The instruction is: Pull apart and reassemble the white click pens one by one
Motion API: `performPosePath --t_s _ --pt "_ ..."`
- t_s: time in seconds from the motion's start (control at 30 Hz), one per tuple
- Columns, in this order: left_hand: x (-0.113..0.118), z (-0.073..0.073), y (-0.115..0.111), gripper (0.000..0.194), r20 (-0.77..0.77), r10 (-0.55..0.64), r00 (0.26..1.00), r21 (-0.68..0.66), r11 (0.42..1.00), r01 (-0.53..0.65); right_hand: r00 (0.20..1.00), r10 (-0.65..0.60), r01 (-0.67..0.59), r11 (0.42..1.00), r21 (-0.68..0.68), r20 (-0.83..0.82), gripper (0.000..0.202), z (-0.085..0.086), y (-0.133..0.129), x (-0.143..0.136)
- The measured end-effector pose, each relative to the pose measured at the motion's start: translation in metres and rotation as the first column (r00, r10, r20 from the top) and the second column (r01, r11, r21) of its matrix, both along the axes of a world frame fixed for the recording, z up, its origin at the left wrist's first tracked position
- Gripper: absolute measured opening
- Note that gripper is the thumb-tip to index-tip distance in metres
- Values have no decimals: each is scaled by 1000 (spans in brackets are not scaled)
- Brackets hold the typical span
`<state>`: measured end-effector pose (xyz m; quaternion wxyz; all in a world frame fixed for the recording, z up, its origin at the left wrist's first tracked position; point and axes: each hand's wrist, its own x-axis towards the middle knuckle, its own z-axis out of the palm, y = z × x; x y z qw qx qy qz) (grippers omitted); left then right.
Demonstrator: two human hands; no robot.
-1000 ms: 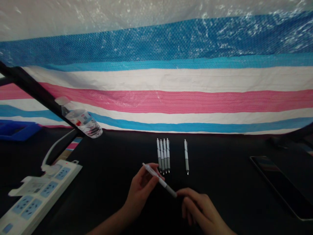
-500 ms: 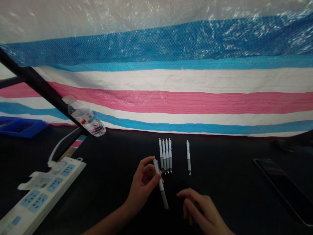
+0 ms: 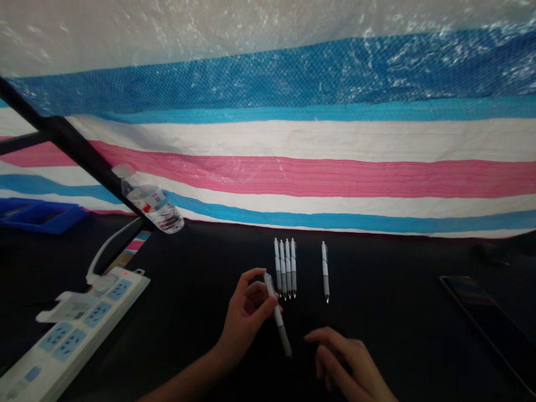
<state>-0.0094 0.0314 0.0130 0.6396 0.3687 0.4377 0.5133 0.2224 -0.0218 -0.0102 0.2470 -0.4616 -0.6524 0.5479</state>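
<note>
My left hand (image 3: 247,315) is closed on a white pen with a grey grip (image 3: 283,335). Its index finger rests at the pen's top end while the thumb presses the barrel, and the grey end slants down to the right. My right hand (image 3: 349,357) hovers to the right with nothing in it, index finger stretched out and the others partly curled. Beyond the left hand, several matching pens (image 3: 285,268) lie side by side on the black table (image 3: 201,268), tips toward me. Another such pen (image 3: 325,271) lies apart, to their right.
At left is a white power strip (image 3: 79,329) with a plug and cable. A water bottle (image 3: 153,201) leans near a black bar (image 3: 84,153). A blue tray (image 3: 50,218) sits far left, a phone (image 3: 489,329) at right. A striped plastic sheet (image 3: 293,173) hangs behind.
The whole view has shifted slightly. Both hands keep nearly the same pose, and the pen stays in my left hand.
</note>
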Motion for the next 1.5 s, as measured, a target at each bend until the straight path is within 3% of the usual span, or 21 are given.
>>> performPosePath --t_s 0.43,0.6,0.8,0.93,1.0,1.1,1.2,1.37,1.5 --pt "0 1 2 48 3 -9 1000 -7 1000 9 1000 12 -12 1000 7 -8 52 0 2 0" --pt "-1 3 6 53 -99 -23 995 0 1000 23 1000 8 -7 1000 13 -10 55 -3 3 0" --pt "-13 4 42 57 -316 -86 945 93 988 121 1000 7 -6 999 33 -11 54 -5 2 0" --pt "-19 -2 79 57 -474 9 881 195 976 95 1000 -5 5 999 49 -2 53 -6 2 -1" --pt "-20 -8 92 58 -480 37 876 210 975 74 1000 -4 4 998 58 -1 53 -6 3 -1" --pt "-20 -15 96 61 -482 61 874 212 976 49 1000 -3 3 997 71 -4 51 -4 4 0" --pt "-20 -17 86 56 -483 45 874 189 980 54 1000 -25 23 995 101 18 48 0 6 2" --pt "-23 -13 66 49 -468 -32 883 145 983 112 986 -117 81 957 277 117 33 9 10 7" --pt "-22 -10 58 47 -370 -117 922 102 981 166 949 -211 42 822 568 235 28 9 20 17"
